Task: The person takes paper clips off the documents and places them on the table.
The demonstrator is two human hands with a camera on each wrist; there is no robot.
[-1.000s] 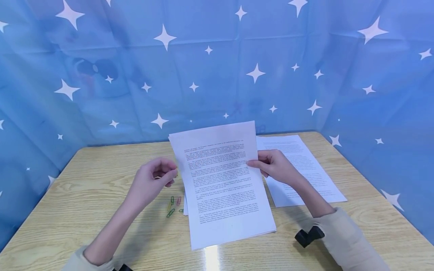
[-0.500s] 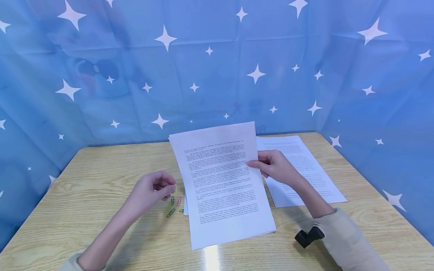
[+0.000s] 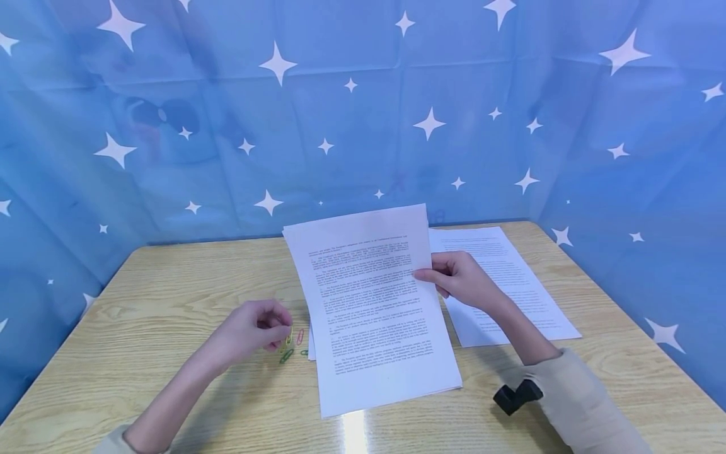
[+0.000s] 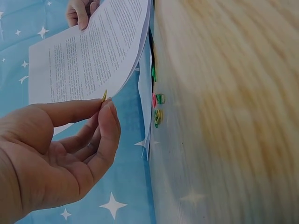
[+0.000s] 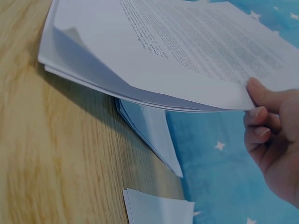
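Between thumb and fingertips, my left hand (image 3: 249, 334) pinches a small yellow paper clip (image 4: 104, 96). In the head view that hand is low at the left of the raised papers, overlapping the loose paper clips on the table. Among these are a pink clip (image 3: 300, 337) and a green clip (image 3: 286, 356). My right hand (image 3: 462, 279) grips the right edge of a stack of printed sheets (image 3: 374, 315), thumb in front. The stack is tilted up, and its sheets fan slightly apart at the lower edge in the right wrist view (image 5: 140, 95).
Another printed sheet (image 3: 505, 284) lies on the wooden table (image 3: 170, 290) at the right, behind my right forearm. More paper (image 5: 152, 130) shows beneath the raised stack. A blue curtain with white stars (image 3: 363, 139) hangs behind the table's far edge.
My left hand has come down from beside the stack's left edge toward the loose paper clips, with the yellow clip in its fingers. The right hand and the stack have stayed in place.
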